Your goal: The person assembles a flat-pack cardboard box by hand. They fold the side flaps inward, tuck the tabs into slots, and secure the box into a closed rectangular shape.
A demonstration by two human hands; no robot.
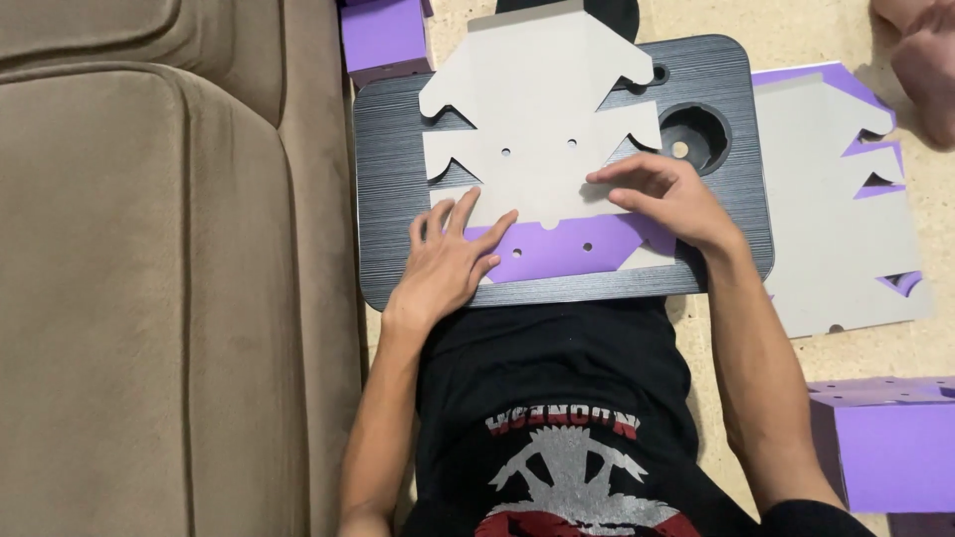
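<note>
While both hands press flat with fingers spread on a grey cardboard cutout, left hand and right hand grip nothing; it lies on a dark lap tray, between a sofa and more cutouts, purple boxes nearby.

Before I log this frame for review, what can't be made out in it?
Head view only:
- Cardboard sheet: its top edge is cut off by the frame.
- Purple flap: partly covered by the left hand and right hand.
- Purple box: cut off by the right edge.
- Someone else's hand: mostly out of frame.
</note>
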